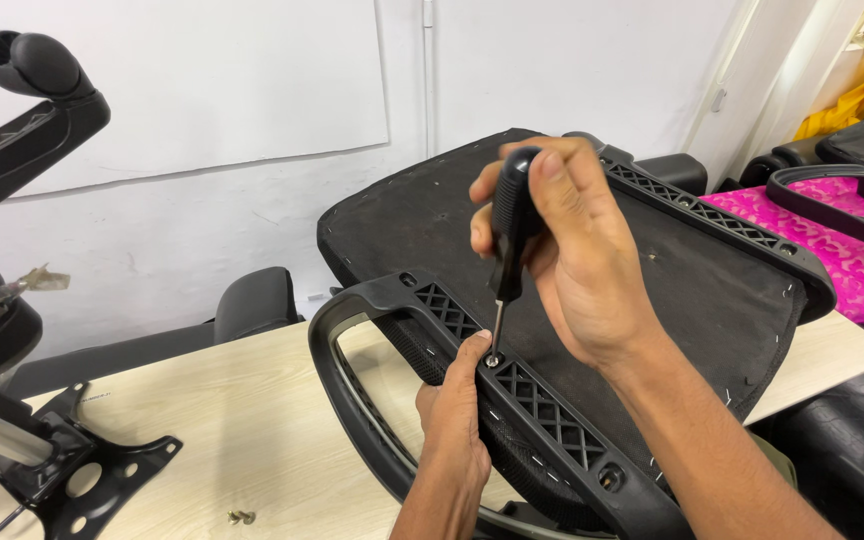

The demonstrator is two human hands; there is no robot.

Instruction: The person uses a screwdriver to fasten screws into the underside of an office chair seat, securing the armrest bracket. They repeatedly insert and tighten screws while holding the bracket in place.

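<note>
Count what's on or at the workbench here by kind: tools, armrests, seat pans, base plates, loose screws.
Screwdriver, held in the right hand: 1
Armrests: 2, one being screwed, steadied by the left hand, and one on the far side of the seat
Seat pan: 1
Base plate: 1
Loose screws: 1 small cluster, number unclear
Total: 6

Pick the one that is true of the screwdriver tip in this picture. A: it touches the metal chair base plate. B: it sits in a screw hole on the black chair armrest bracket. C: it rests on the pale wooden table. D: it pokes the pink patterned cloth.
B: the right hand holds the black-handled screwdriver upright with its tip in a hole of the armrest bracket, where the left hand steadies it.
</note>
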